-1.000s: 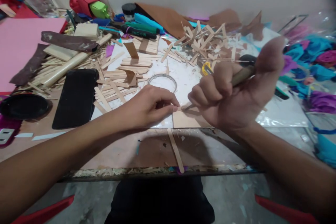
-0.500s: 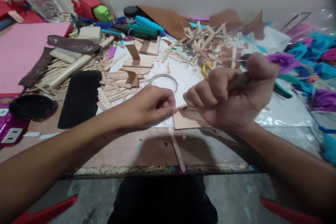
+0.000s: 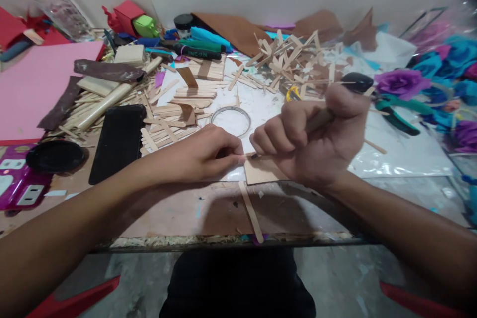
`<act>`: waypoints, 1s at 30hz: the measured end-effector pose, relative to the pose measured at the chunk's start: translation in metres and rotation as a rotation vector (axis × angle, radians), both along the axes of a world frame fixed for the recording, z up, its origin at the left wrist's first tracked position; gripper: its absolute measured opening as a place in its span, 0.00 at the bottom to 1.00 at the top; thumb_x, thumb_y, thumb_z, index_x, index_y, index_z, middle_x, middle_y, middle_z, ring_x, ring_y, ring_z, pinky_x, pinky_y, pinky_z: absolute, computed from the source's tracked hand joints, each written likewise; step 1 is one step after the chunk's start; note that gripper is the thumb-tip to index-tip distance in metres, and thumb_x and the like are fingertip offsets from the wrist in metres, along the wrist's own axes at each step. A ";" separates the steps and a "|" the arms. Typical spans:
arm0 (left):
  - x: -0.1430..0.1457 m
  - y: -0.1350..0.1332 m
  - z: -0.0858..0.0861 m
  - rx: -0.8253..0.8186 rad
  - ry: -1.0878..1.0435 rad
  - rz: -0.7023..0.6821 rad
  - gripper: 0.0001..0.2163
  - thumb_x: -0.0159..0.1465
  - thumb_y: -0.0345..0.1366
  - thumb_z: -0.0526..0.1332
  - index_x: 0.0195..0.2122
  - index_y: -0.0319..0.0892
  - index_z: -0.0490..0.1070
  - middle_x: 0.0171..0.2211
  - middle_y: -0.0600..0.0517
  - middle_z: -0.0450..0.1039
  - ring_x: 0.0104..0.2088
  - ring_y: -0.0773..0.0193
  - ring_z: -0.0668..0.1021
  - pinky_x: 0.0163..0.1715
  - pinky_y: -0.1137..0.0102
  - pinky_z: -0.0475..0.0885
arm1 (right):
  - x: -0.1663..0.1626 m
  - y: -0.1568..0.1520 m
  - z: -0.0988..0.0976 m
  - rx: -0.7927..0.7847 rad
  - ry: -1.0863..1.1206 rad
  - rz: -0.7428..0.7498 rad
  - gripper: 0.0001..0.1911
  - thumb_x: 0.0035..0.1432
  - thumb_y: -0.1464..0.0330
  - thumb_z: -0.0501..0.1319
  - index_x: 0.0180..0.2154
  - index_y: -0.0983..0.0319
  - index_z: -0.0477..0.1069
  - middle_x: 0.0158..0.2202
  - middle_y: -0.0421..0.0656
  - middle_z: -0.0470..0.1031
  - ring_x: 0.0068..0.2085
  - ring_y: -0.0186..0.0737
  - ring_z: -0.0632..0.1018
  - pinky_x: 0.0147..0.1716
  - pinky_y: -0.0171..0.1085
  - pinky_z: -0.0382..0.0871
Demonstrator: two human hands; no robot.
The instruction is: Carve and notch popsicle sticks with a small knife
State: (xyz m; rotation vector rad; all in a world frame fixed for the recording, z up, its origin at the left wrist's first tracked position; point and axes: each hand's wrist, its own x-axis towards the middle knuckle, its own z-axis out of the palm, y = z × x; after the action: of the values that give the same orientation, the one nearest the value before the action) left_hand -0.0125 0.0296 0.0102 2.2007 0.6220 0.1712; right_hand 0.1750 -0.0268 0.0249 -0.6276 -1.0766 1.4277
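One table (image 3: 175, 213) carries all items. One pink sheet (image 3: 48, 89) lies on the left side. One heap of wooden sticks (image 3: 288, 57), too crossed to count, lies beyond the hands. Two hands are present. The right hand (image 3: 309, 144) is closed around one tool (image 3: 320, 120). The left hand (image 3: 214, 154) is narrow, its fingertips at the left edge of one tan board (image 3: 263, 174); whether they grip anything cannot be told. One black slab (image 3: 118, 144) lies left of this hand. The board lies below the tool's tip; the right hand obstructs its right part. One metal ring (image 3: 230, 108) lies just beyond the left hand. One separate stick (image 3: 251, 212) reaches the front edge.
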 end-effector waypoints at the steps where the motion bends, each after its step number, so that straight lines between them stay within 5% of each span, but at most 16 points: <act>1: 0.000 0.000 0.000 -0.002 0.000 -0.002 0.14 0.70 0.37 0.60 0.27 0.39 0.70 0.20 0.57 0.62 0.22 0.71 0.63 0.22 0.73 0.55 | -0.001 0.000 -0.001 0.012 0.008 -0.016 0.39 0.62 0.38 0.54 0.12 0.56 0.49 0.10 0.34 0.43 0.15 0.32 0.48 0.17 0.39 0.51; 17: -0.001 -0.001 0.000 0.160 0.006 -0.059 0.12 0.71 0.35 0.59 0.29 0.40 0.69 0.22 0.57 0.63 0.23 0.70 0.63 0.26 0.71 0.57 | -0.009 0.017 -0.014 0.058 0.158 0.013 0.37 0.67 0.42 0.51 0.15 0.58 0.47 0.12 0.34 0.39 0.14 0.31 0.44 0.16 0.39 0.38; 25: 0.000 -0.002 -0.001 0.229 0.006 -0.092 0.13 0.72 0.35 0.56 0.30 0.40 0.69 0.23 0.56 0.65 0.23 0.70 0.64 0.27 0.70 0.57 | -0.011 0.020 -0.014 -0.097 0.150 -0.159 0.39 0.64 0.38 0.52 0.15 0.58 0.45 0.13 0.33 0.38 0.15 0.30 0.43 0.16 0.37 0.38; 30: 0.001 -0.004 0.002 0.267 0.011 -0.084 0.14 0.73 0.35 0.56 0.30 0.39 0.70 0.23 0.55 0.66 0.24 0.69 0.65 0.28 0.70 0.58 | -0.012 0.022 -0.012 -0.183 0.171 -0.128 0.37 0.64 0.40 0.53 0.14 0.57 0.46 0.12 0.32 0.40 0.16 0.30 0.43 0.17 0.37 0.37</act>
State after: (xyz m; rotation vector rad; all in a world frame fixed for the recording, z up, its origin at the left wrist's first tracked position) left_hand -0.0119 0.0252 0.0118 2.4818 0.5365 0.2083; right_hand 0.1634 -0.0051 0.0127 -0.6789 -0.7640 1.4501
